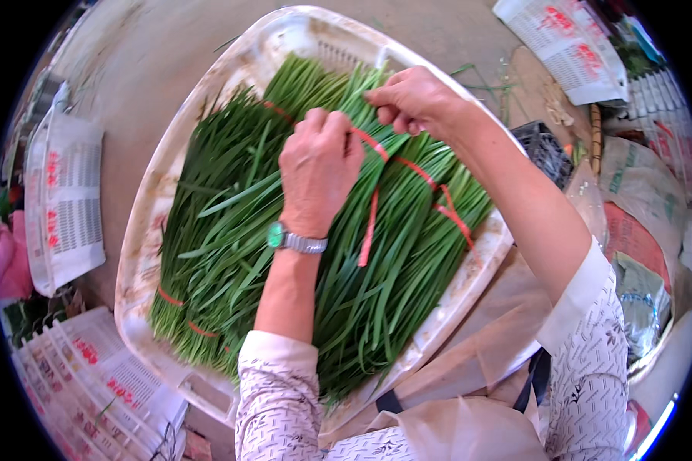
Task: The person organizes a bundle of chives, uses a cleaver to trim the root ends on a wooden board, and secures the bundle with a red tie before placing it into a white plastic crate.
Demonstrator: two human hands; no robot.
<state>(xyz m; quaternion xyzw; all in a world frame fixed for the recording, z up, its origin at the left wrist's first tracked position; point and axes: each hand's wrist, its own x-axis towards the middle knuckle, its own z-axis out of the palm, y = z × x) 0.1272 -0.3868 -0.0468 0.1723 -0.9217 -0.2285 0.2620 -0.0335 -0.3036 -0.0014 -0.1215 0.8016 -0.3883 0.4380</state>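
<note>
Bundles of garlic chives (pixel 230 150) fill a white plastic basket (pixel 144 230) before me. My left hand (pixel 321 170), with a metal-banded watch (pixel 296 240) on its wrist, is curled over the middle bundle. Its fingertips are hidden, so what it grips does not show. Farther up the same bundle, my right hand (pixel 412 101) pinches pale stalks between thumb and fingers. A red tie (pixel 372 143) crosses this bundle just right of my left hand, and a loose red end (pixel 369 227) hangs over the leaves. Another red tie (pixel 416 173) binds the bundle to the right.
White plastic baskets (pixel 69 201) stand on the floor at left, with more (pixel 101 369) at lower left and another (pixel 568 49) at upper right. A black crate (pixel 545 150) and filled sacks (pixel 640 178) are at right. Stray leaves lie on the concrete floor (pixel 150 75).
</note>
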